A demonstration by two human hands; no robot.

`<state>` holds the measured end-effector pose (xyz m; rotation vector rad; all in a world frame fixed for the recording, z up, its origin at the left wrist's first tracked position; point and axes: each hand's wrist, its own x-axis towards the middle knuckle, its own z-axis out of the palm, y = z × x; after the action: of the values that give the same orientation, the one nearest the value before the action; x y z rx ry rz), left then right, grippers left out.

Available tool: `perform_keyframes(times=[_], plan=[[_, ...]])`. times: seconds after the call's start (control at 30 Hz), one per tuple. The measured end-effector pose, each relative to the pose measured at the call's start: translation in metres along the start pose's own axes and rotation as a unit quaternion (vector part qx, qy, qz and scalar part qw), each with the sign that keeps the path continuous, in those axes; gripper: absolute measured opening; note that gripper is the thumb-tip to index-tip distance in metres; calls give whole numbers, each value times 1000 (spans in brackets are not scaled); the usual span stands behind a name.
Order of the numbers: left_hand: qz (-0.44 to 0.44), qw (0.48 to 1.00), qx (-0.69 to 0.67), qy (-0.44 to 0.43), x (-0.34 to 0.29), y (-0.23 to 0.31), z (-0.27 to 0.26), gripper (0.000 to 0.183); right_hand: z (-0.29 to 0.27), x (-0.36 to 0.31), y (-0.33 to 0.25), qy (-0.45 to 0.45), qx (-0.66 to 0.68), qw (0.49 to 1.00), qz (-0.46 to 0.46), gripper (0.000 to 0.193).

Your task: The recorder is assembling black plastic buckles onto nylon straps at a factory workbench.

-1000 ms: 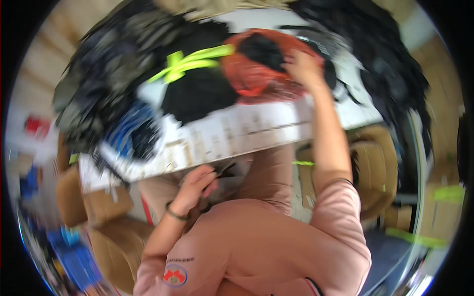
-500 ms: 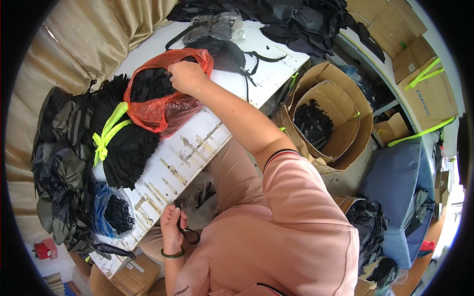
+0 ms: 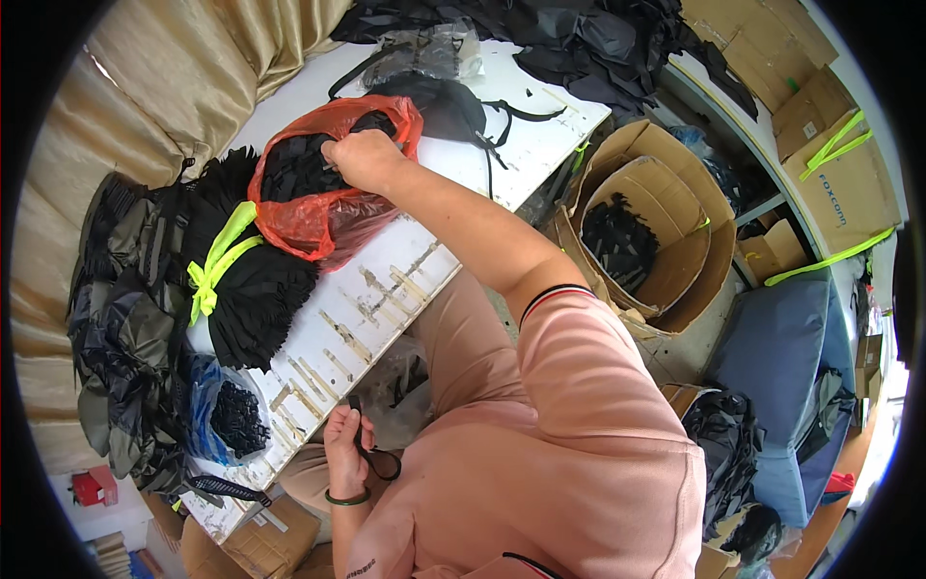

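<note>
My left hand (image 3: 344,446), a dark green bangle at its wrist, is closed around a black strap (image 3: 383,463) whose loop hangs below the fingers, close to the table's front edge. My right hand (image 3: 364,160) reaches across to a red plastic bag (image 3: 299,224). Its fingers are curled together over the bag's mouth, against the black fabric pieces (image 3: 294,166) inside; what they pinch cannot be made out. Beside the bag lies a large bundle of black strips (image 3: 260,299), tied with a neon yellow band (image 3: 214,262).
A blue bag of small black parts (image 3: 236,420) and a heap of dark fabric (image 3: 125,318) lie left on the white table (image 3: 338,289). A black strapped bag (image 3: 444,108) lies at the back. Right stands a carton (image 3: 709,207) holding black pieces, near blue padding (image 3: 772,357).
My right hand has shifted slightly lower at the bag's mouth. The left hand has tipped a little, and more of the black strap shows. The whole view has moved slightly.
</note>
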<state>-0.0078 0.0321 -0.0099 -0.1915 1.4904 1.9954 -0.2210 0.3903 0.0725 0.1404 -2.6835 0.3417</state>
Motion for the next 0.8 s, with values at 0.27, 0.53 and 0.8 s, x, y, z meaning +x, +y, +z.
perform_keyframes(times=[0.27, 0.53, 0.8], plan=[[-12, 1000, 6, 12, 0, 0, 0, 12, -4, -2, -6, 90, 111, 990, 21, 19], [-11, 1000, 11, 1, 2, 2, 2, 10, -10, 0, -19, 163, 166, 971, 49, 22], [3, 1000, 24, -13, -6, 17, 23, 11, -64, -25, -56, 292, 310, 904, -47, 10]])
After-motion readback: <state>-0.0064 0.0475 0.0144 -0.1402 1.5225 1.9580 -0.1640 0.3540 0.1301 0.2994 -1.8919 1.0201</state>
